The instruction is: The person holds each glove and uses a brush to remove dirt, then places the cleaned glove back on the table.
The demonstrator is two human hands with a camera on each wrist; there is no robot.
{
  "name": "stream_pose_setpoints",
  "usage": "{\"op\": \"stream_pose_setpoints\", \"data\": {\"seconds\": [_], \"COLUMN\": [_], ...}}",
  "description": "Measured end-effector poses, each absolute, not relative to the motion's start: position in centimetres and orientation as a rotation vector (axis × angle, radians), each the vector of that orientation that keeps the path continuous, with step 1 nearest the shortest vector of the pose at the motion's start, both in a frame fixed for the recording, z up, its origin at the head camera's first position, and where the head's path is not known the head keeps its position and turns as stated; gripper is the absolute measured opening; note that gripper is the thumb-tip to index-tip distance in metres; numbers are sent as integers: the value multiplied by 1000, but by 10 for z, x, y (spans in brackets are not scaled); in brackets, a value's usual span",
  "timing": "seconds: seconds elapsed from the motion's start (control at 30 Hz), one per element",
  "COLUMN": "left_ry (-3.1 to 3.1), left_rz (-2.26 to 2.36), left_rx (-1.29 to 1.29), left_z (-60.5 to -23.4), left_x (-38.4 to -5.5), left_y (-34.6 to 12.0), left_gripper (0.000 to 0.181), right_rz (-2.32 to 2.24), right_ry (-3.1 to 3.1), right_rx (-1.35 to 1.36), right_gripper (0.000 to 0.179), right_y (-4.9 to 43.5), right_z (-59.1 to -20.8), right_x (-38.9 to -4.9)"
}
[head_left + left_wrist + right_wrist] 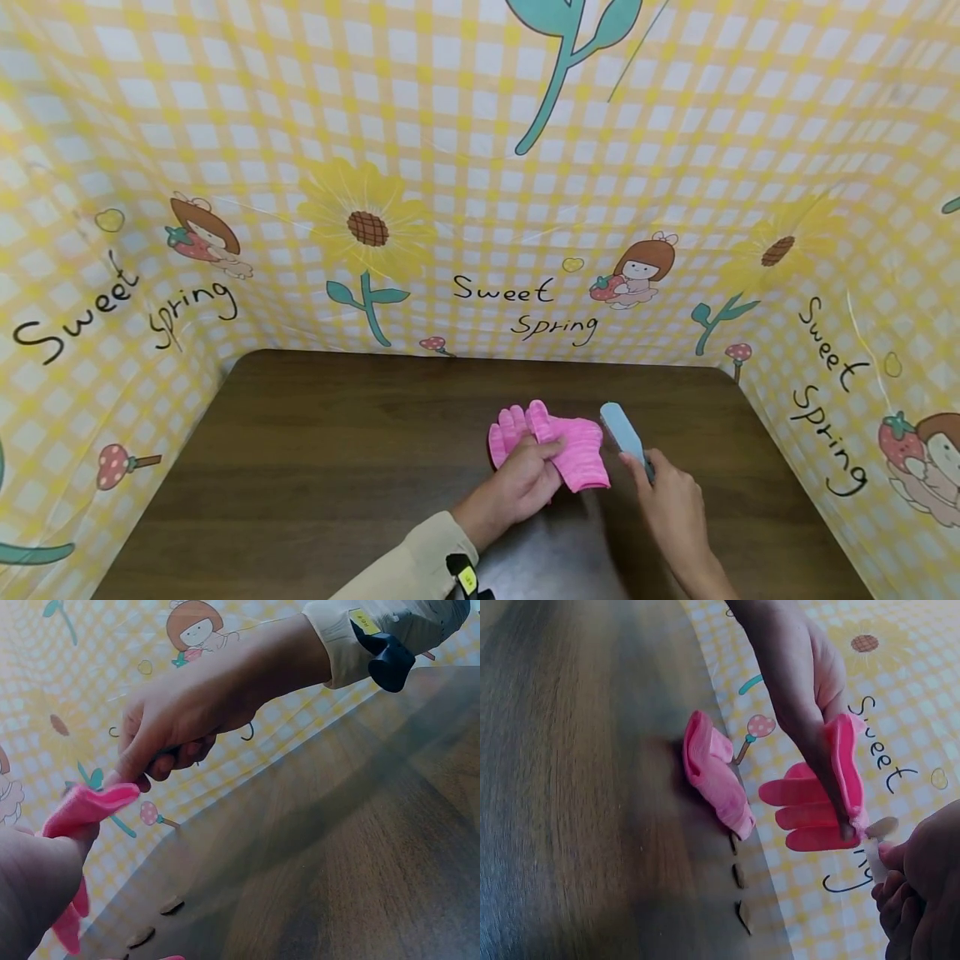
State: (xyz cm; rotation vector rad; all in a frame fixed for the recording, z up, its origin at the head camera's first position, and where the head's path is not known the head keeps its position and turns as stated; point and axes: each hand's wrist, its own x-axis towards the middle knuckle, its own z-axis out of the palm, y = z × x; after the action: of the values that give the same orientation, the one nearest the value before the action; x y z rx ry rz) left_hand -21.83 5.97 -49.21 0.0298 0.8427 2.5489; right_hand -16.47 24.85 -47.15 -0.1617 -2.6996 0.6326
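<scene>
My left hand (525,482) grips a pink knit glove (579,446) above the wooden table, thumb on top and the glove's fingers pointing away to the left. The glove's cuff faces right, toward my right hand (675,504). That hand holds a light blue brush (621,427) by its handle, with the long flat head tilted up beside the cuff. From the right wrist view, the brush's small end (883,827) overlaps the cuff edge. A second pink glove (718,776) lies folded on the table there, largely hidden behind the held one in the head view.
Several small dark leaf-like pieces (739,876) lie in a row on the table (315,467) beside the second glove. A yellow checked cloth (480,208) with printed flowers and lettering walls the table at the back and both sides.
</scene>
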Motion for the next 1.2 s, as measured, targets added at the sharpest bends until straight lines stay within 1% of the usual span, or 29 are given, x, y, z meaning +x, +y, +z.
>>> {"op": "stream_pose_setpoints", "data": {"seconds": [0.13, 0.2, 0.33, 0.4, 0.5, 0.73, 0.93, 1.2], "left_ry": [865, 866, 815, 796, 785, 769, 766, 767], "left_rz": [2543, 2519, 2465, 2445, 2446, 2434, 2422, 2424], "left_rx": [25, 31, 41, 48, 66, 122, 158, 124], "left_z": [-493, -493, -491, -489, -487, -486, -487, -488], "left_x": [-219, -219, -219, -220, -220, -219, -218, -216], "left_y": [59, 59, 58, 58, 56, 54, 54, 55], "left_gripper": [37, 42, 58, 63, 67, 68, 67, 67], "right_rz": [655, 696, 773, 783, 749, 621, 650, 694], "right_ry": [-2674, -2669, -2666, -2677, -2681, -2652, -2716, -2781], "right_rx": [-191, -154, -13, 59, 107, 54, -34, -111], "right_gripper": [39, 34, 21, 18, 18, 22, 28, 34], "right_y": [249, 244, 228, 220, 212, 217, 225, 232], "right_z": [-471, -468, -464, -464, -464, -462, -463, -462], "right_x": [-165, -164, -160, -158, -157, -158, -162, -164]}}
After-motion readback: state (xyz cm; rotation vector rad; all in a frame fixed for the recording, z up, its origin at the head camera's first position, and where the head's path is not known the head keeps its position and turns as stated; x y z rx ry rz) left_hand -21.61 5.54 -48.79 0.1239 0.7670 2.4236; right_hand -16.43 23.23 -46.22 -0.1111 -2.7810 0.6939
